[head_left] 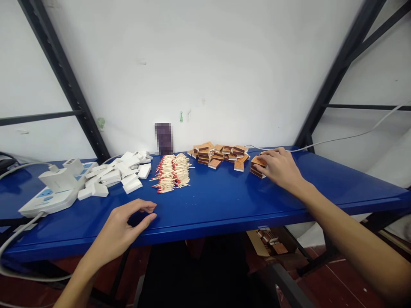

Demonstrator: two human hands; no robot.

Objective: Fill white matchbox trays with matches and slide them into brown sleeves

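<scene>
My right hand (280, 166) reaches far over the blue table (224, 205) and closes its fingers on a small stack of brown matchbox sleeves (257, 166) at the right end of a row of brown sleeves (221, 155). My left hand (123, 226) hovers over the table's front edge with fingers loosely curled and apart, holding nothing. A pile of red-tipped matchsticks (171, 172) lies between the hands, nearer the back. White inner trays (120, 173) are heaped to the left of the matchsticks.
A white power strip with adapters (53, 188) sits at the far left, its cables trailing off the table. Black diagonal shelf struts (69, 90) rise at both sides. A carton with more boxes (269, 241) stands on the floor below.
</scene>
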